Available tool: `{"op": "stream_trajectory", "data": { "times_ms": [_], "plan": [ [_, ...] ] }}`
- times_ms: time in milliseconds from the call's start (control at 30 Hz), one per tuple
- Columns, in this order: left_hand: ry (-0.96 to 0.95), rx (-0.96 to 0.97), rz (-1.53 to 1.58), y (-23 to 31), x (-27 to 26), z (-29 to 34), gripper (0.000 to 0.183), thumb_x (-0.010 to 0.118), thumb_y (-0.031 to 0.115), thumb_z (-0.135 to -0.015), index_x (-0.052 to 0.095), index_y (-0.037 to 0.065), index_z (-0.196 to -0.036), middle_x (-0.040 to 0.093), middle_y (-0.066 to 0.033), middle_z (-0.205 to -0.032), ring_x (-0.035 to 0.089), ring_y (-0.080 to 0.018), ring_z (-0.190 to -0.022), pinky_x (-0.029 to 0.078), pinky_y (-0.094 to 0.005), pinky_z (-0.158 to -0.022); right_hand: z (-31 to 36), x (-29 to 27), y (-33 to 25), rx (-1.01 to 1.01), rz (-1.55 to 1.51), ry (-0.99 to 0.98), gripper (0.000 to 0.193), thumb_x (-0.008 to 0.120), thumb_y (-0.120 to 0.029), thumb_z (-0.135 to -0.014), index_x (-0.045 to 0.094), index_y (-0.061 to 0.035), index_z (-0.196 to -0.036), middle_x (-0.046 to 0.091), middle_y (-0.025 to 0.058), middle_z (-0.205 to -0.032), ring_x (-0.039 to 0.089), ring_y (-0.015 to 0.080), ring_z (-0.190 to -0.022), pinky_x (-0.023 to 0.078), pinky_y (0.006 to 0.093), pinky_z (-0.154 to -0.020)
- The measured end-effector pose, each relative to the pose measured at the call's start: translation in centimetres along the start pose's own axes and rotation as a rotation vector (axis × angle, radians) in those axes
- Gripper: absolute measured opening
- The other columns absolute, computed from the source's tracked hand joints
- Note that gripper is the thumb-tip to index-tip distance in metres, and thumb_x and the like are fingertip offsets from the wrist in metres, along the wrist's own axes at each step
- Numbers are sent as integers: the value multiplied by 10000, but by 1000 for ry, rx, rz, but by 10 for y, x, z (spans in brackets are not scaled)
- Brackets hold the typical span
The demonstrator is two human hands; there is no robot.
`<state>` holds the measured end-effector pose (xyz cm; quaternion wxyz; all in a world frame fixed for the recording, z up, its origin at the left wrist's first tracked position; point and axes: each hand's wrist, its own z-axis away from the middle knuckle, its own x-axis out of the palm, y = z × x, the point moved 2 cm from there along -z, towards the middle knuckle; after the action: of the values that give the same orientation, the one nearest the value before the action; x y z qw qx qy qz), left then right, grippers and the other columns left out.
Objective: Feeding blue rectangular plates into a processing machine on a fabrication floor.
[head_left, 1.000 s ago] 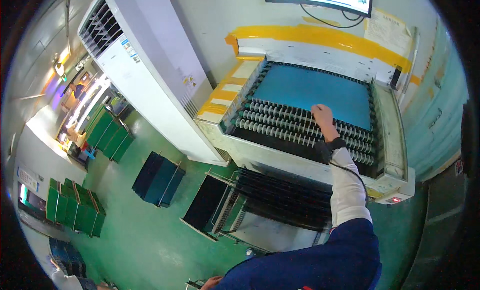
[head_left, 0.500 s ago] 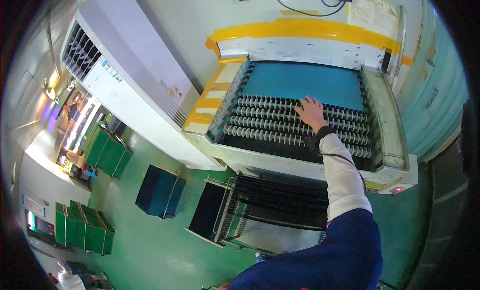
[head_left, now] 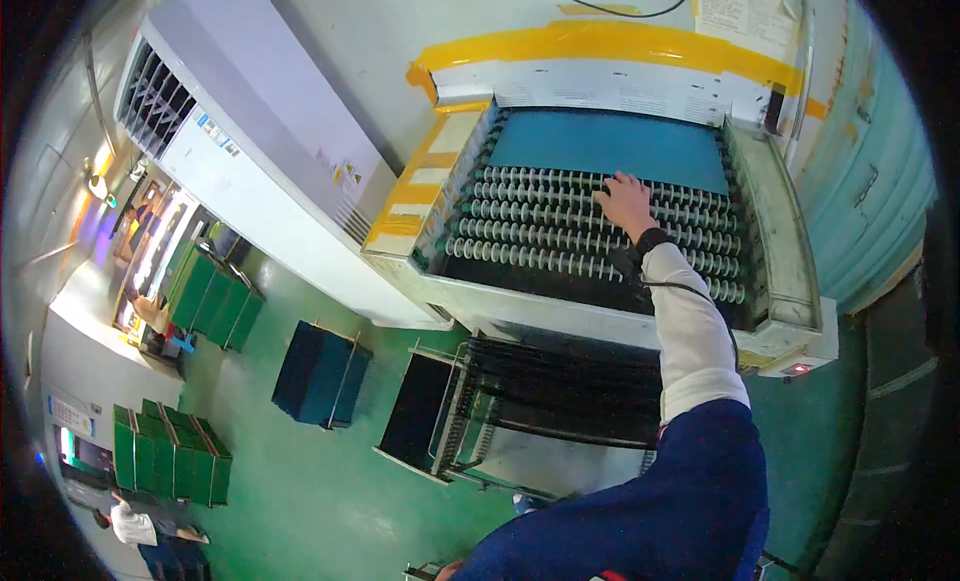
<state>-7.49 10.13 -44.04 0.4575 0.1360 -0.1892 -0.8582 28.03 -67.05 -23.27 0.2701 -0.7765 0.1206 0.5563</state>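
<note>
A flat blue panel (head_left: 610, 146) lies on the far part of a roller conveyor, its far edge against the white cover at the back. Rows of pale disc rollers (head_left: 540, 231) show in front of it. My right hand (head_left: 628, 206) hovers or rests palm down over these rollers, close by the panel's near edge; contact cannot be told. Its fingers are spread and hold nothing. A dark band circles that wrist, below which comes a white sleeve. At the lower edge a small patch of skin, apparently my left hand (head_left: 450, 571), shows; its fingers are hidden.
Before the conveyor stands a metal rack (head_left: 560, 421) of dark panels. A dark blue stack (head_left: 322, 376) sits on the green floor, with green stacks (head_left: 170, 456) farther left. A tall white air conditioner (head_left: 270, 171) stands left of the conveyor. A person (head_left: 135, 526) is at lower left.
The blue panel has slid slightly farther back, exposing more rollers. My right hand stays over the rollers near its edge. The whole view has shifted a little.
</note>
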Motion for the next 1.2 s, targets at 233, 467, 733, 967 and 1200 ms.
{"op": "stream_trajectory", "data": {
  "times_ms": [233,467,733,967,1200],
  "plan": [
    [-16,16,-89,-46,-5,9,435,605,273,-864,571,9,-1208,608,-99,-1178,574,-211,-1055,429,-364,-944,69,-29,-31,-177,-219,22,441,564,-390,-863,600,-83,-1177,536,145,-1268,521,308,-1128,393,464,-952],
    [-120,30,-3,-71,-2,-6,432,627,302,-868,585,18,-1191,615,-80,-1150,574,-189,-1032,438,-340,-905,232,-62,-82,-318,-711,-303,298,593,-232,-889,628,-24,-1099,651,138,-1020,624,251,-893,481,351,-800],
    [-184,80,14,-37,-18,-12,394,587,334,-910,617,42,-1172,634,-54,-1105,564,-162,-1002,441,-321,-884,408,-16,-103,-250,-789,-724,315,667,-201,-830,637,-30,-1093,663,134,-1011,646,229,-902,503,326,-791],
    [-171,116,5,-61,-31,-11,494,660,441,-829,639,44,-1123,649,-71,-1050,594,-197,-963,474,-344,-811,459,16,-112,-420,-369,-469,401,666,-177,-777,583,-47,-1147,603,136,-1102,544,317,-1050,428,382,-916],
    [-174,200,31,-97,-45,-4,487,667,447,-817,652,71,-1126,642,-76,-1084,594,-209,-967,472,-348,-855,464,38,-135,-377,-304,-383,348,672,-161,-748,598,-45,-1068,558,144,-970,538,343,-950,442,425,-820]
  ]
}}
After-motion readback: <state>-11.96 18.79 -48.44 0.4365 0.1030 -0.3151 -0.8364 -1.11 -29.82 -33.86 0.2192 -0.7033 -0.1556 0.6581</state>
